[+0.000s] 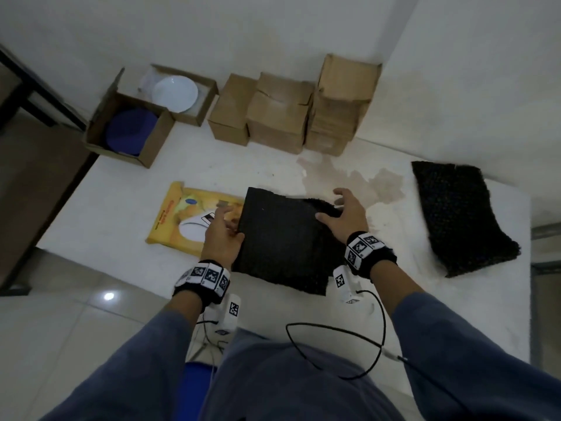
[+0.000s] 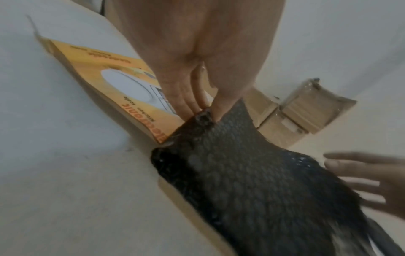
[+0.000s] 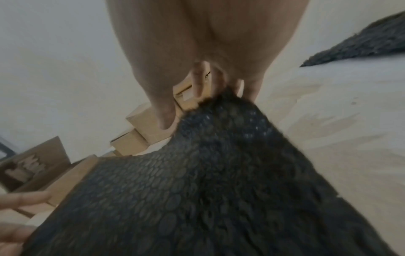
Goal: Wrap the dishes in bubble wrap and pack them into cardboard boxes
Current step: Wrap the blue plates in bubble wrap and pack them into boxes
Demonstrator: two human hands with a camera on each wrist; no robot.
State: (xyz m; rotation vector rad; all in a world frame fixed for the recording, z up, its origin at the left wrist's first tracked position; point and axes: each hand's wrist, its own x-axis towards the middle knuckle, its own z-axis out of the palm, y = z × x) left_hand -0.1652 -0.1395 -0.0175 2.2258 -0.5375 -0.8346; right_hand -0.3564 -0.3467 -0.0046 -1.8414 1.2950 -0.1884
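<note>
A black bubble wrap sheet (image 1: pixel 282 238) lies spread at the table's near middle. My left hand (image 1: pixel 230 226) pinches its left edge between thumb and fingers, which shows close up in the left wrist view (image 2: pixel 206 112). My right hand (image 1: pixel 337 205) rests on the sheet's far right corner with its fingers spread and straight (image 3: pixel 208 97). A tan edge (image 2: pixel 186 199) shows beneath the wrap's left side; what the sheet covers is hidden. A white plate (image 1: pixel 174 92) and a blue plate (image 1: pixel 130 132) sit in two open cardboard boxes at the back left.
A yellow kitchen scale box (image 1: pixel 182 220) lies just left of the wrap. Several shut cardboard boxes (image 1: pixel 279 113) stand along the back wall. A second pile of black bubble wrap (image 1: pixel 461 214) lies at the right. The white table (image 1: pixel 121 192) ends close on my left.
</note>
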